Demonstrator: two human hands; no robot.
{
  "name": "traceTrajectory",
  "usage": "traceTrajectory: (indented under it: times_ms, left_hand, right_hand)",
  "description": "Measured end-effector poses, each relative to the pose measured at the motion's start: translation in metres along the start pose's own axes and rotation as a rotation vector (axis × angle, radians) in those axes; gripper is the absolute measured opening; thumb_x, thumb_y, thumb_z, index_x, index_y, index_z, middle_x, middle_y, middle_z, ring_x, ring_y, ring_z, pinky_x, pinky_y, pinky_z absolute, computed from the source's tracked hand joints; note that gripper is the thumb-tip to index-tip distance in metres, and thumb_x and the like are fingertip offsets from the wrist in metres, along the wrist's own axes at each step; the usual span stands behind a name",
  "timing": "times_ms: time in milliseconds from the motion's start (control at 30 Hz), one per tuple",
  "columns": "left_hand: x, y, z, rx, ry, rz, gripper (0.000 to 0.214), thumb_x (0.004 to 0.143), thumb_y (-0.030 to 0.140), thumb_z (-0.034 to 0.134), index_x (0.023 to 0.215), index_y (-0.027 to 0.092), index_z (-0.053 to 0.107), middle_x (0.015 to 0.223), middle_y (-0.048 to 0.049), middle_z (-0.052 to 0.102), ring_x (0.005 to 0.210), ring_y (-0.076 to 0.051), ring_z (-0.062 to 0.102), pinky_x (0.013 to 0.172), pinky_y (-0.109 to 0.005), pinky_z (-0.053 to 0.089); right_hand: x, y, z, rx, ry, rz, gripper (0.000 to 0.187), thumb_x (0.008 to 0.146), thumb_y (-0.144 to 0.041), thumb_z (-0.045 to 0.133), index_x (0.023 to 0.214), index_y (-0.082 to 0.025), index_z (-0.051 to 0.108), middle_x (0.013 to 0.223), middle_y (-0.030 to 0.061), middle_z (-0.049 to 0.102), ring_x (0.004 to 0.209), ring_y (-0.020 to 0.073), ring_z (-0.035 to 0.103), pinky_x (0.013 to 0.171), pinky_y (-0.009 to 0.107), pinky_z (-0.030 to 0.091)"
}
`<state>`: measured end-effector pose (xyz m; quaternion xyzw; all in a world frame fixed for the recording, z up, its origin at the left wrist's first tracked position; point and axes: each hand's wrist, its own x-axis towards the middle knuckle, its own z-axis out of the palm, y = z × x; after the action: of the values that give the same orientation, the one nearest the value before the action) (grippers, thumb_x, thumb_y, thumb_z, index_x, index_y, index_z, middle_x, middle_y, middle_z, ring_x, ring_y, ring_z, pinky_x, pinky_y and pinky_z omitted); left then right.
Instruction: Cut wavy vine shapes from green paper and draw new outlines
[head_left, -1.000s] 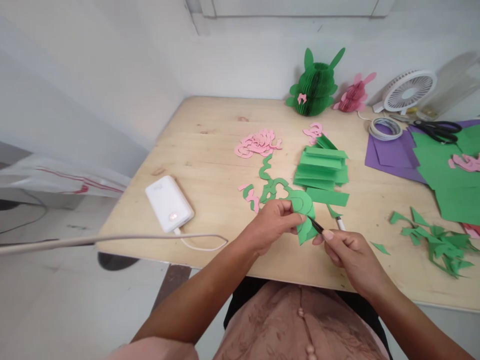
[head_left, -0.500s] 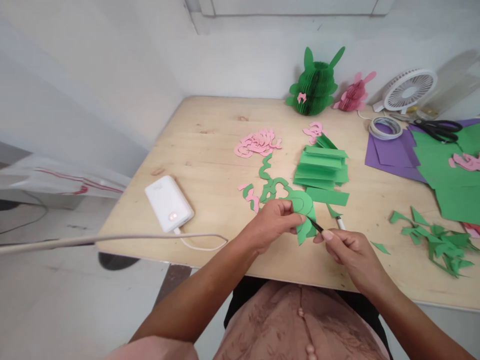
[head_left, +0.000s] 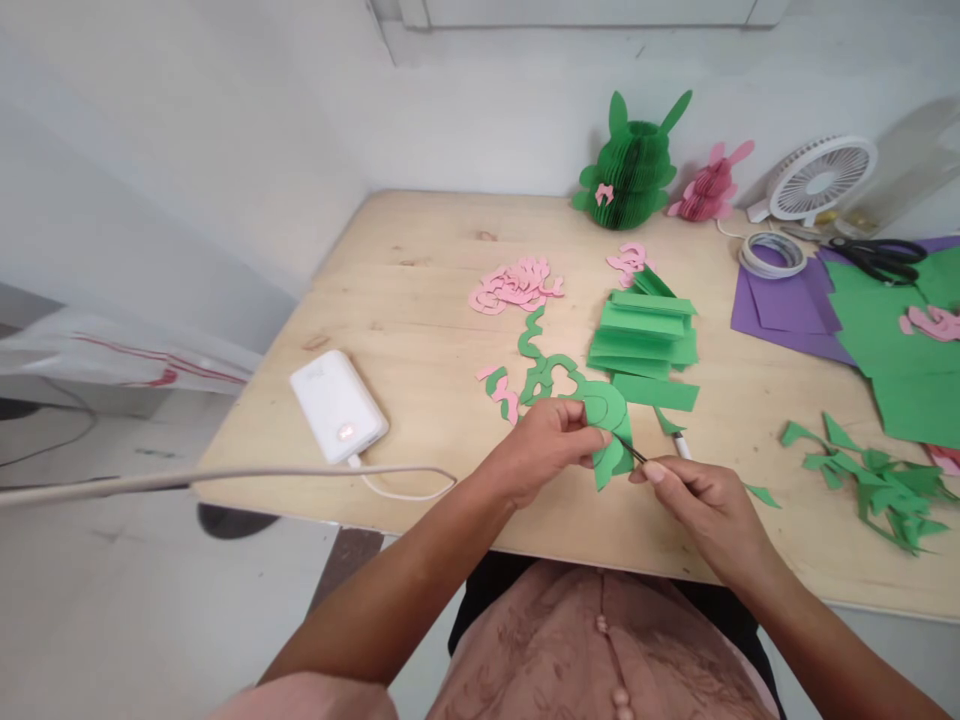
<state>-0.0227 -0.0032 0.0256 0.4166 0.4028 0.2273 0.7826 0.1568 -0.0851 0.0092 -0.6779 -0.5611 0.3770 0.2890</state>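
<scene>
My left hand (head_left: 541, 446) pinches a curved green paper cut-out (head_left: 609, 432) near the table's front edge. My right hand (head_left: 701, 505) grips a thin dark pen (head_left: 634, 454), its tip touching the cut-out's right side. Just behind lie more green curved pieces (head_left: 546, 372) and a stack of folded green strips (head_left: 645, 332). A white pen cap or marker (head_left: 681, 446) lies beside my right hand.
A white power bank (head_left: 338, 406) with a cable lies at the left. Pink cut-outs (head_left: 515, 284), a green paper rabbit (head_left: 631, 168), a pink one (head_left: 708, 188), a fan (head_left: 819, 180), tape (head_left: 772, 255), scissors (head_left: 874, 255), purple and green sheets (head_left: 892, 340) and green scraps (head_left: 874, 482) fill the back and right.
My right hand has shifted slightly, sliding the pen tip along the green cut-out. The left hand keeps its hold.
</scene>
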Motion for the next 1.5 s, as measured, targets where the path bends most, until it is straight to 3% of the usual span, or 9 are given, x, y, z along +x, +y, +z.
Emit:
traceTrajectory:
  times_ms: [233,433,633,967,1200,1500]
  left_hand:
    - [-0.0006,0.0000,0.0002,0.003,-0.013,0.006,0.013,0.066,0.025,0.066,0.071,0.014,0.066,0.072,-0.0033,0.063,0.072,-0.015,0.058,0.072,-0.029,0.047]
    - [-0.0020,0.0014,0.0008,0.001,-0.009,0.005,0.012,0.067,0.025,0.066,0.071,0.014,0.066,0.072,-0.0037,0.064,0.072,-0.015,0.059,0.073,-0.031,0.048]
    - [-0.0017,0.0011,0.0006,-0.003,-0.012,0.005,0.012,0.066,0.025,0.066,0.072,0.014,0.067,0.072,-0.0039,0.064,0.072,-0.015,0.059,0.073,-0.031,0.048]
    - [-0.0008,-0.0021,-0.0008,-0.016,-0.015,0.004,0.013,0.067,0.026,0.067,0.071,0.014,0.067,0.072,-0.0033,0.065,0.071,-0.014,0.058,0.071,-0.029,0.047]
    - [0.0002,-0.0011,0.0000,-0.015,-0.024,0.009,0.012,0.067,0.025,0.067,0.071,0.013,0.068,0.072,-0.0039,0.065,0.071,-0.014,0.058,0.071,-0.028,0.047]
    - [0.0003,-0.0007,0.0002,-0.012,-0.020,0.003,0.014,0.066,0.027,0.068,0.070,0.014,0.068,0.072,-0.0041,0.065,0.072,-0.015,0.060,0.072,-0.029,0.048]
  right_hand:
    - [-0.0002,-0.0026,0.0003,0.031,0.014,0.001,0.041,0.081,-0.051,0.054,0.068,-0.020,0.077,0.061,0.0021,0.068,0.058,0.0180,0.061,0.053,0.024,0.047]
    - [-0.0007,-0.0047,0.0009,0.036,0.002,0.026,0.050,0.081,-0.060,0.051,0.071,-0.019,0.078,0.051,0.0013,0.060,0.047,0.0154,0.051,0.049,0.026,0.043]
    - [-0.0007,-0.0038,0.0010,0.052,-0.004,0.028,0.045,0.081,-0.055,0.053,0.072,-0.019,0.078,0.058,0.0019,0.063,0.054,0.0163,0.054,0.052,0.025,0.044]
    - [-0.0002,-0.0047,0.0002,0.041,-0.003,0.017,0.051,0.081,-0.059,0.051,0.070,-0.018,0.078,0.046,-0.0007,0.050,0.044,0.0127,0.043,0.045,0.025,0.037]
    - [-0.0001,-0.0029,0.0000,0.045,0.002,0.026,0.047,0.081,-0.058,0.052,0.072,-0.020,0.079,0.058,0.0020,0.065,0.053,0.0168,0.054,0.052,0.026,0.045]
    - [0.0010,-0.0008,-0.0009,0.053,-0.012,0.033,0.046,0.080,-0.058,0.053,0.072,-0.021,0.078,0.068,0.0033,0.072,0.065,0.0224,0.063,0.057,0.029,0.049]
